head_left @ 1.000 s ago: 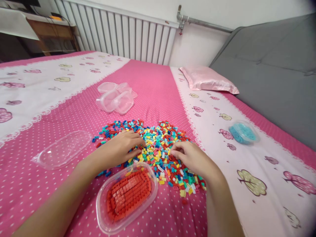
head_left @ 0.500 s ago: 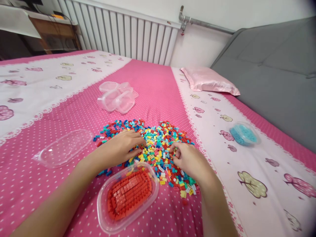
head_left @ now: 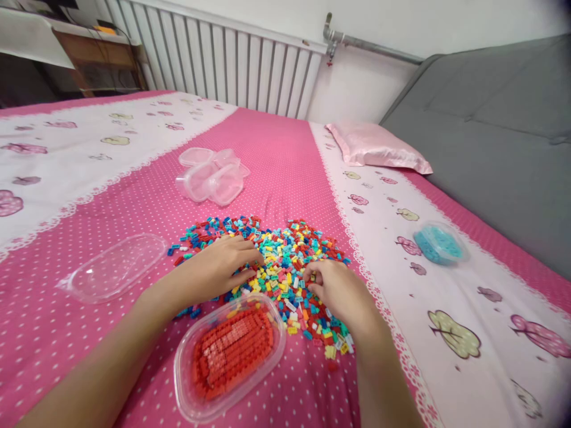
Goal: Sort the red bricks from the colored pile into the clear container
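Observation:
A wide pile of small toy building bricks point(head_left: 285, 261) in many colours lies on the bed. My left hand point(head_left: 227, 261) rests over the pile's left side, palm down, its thumb apart from the fingers and nothing visible in it. On the right side of the pile, my right hand point(head_left: 332, 285) has its fingers curled toward the thumb; whatever is at the fingertips is too small or hidden to name. In front of the pile, below the left hand, stands a clear plastic container point(head_left: 274, 362) with rows of red bricks point(head_left: 234, 351) inside.
A clear lid point(head_left: 116, 267) lies at the left. Several empty-looking clear containers point(head_left: 212, 175) are bunched behind the pile. To the right sits a clear tub of light blue bricks point(head_left: 439, 244). A pink pillow point(head_left: 379, 145) lies by the grey headboard point(head_left: 491, 107); a radiator point(head_left: 214, 59) lines the wall.
My right hand has shifted slightly left over the bricks. My left hand stays almost in place, and the containers have not been moved.

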{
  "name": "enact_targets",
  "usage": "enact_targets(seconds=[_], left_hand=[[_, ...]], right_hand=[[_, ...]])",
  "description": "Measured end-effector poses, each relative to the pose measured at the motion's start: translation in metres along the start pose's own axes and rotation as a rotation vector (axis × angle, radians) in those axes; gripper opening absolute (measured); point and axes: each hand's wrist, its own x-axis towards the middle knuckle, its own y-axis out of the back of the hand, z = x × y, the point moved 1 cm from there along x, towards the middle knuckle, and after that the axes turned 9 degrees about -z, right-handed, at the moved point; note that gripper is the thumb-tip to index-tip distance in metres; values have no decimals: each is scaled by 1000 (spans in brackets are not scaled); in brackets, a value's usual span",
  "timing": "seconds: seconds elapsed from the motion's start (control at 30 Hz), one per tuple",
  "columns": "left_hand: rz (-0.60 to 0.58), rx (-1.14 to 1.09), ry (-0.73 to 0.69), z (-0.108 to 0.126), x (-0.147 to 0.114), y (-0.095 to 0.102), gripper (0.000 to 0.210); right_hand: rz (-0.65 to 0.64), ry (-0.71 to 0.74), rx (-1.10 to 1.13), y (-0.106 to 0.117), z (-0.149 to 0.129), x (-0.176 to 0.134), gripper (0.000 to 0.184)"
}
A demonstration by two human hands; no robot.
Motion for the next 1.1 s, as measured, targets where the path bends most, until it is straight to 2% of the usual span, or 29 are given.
enact_targets(seconds=[0.13,0.33,0.43,0.53,0.67,0.87,1.0,1.1], left_hand=[[4,4,-4,0,0,0,18],[24,-3,-21,0,-1,0,16],[30,10,-27,2,-2,0,16],[31,35,-21,5,-3,0,13],[30,71,7,6,-4,0,10],[54,108,30,5,-7,0,11],[61,122,32,4,-9,0,12],[60,128,35,5,-9,0,12]], right_hand=[[35,42,17,-1,4,3,19],[52,128,187,1,14,4,18],[100,193,228,4,13,2,18],[111,305,321,5,2,-4,15],[128,455,461,4,-29,-20,10],[122,621,254,-15,-70,-41,21],[163,586,134,-28,-73,-44,20],[211,631,15,-29,-71,-45,17]])
